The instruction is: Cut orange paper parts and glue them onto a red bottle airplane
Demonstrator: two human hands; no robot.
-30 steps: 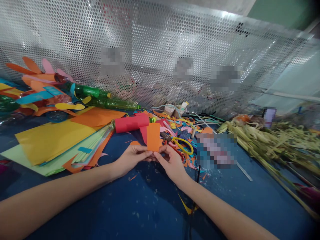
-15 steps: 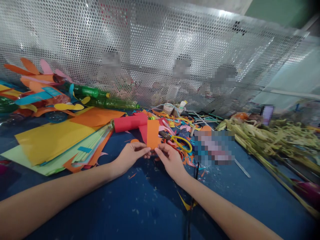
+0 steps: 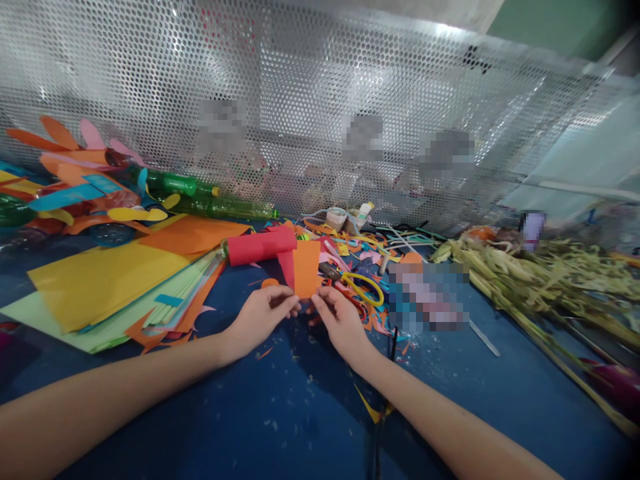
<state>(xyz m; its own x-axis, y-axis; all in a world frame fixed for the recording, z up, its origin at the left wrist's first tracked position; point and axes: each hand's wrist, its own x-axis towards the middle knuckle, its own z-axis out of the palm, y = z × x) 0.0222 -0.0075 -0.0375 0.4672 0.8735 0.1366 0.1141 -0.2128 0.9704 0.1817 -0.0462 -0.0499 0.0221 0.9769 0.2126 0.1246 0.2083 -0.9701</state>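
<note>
Between my two hands an orange paper strip [image 3: 307, 268] stands up, its lower edge pinched at both corners. My left hand [image 3: 263, 315] grips the left corner with thumb and fingers. At the right corner, my right hand [image 3: 340, 320] is closed in the same way. Behind the strip lies a bottle wrapped in red paper [image 3: 261, 246]; a loose flap of red hangs beside the strip. Yellow-handled scissors [image 3: 366, 288] rest just beyond my right hand, among paper scraps. An orange paper piece [image 3: 271, 283] shows behind my left fingers.
Coloured paper sheets [image 3: 110, 280] are stacked at left, with paper-decorated bottles [image 3: 85, 193] behind. Green bottles [image 3: 220, 203] lie along a perforated metal screen [image 3: 310, 80]. Dried stalks [image 3: 525, 293] cover the right side. A black cord [image 3: 380, 427] crosses the blue table [image 3: 215, 427].
My fingers have spread slightly apart at the strip's lower edge, and its bottom now shows wider between them. Other things on the table stay where they were.
</note>
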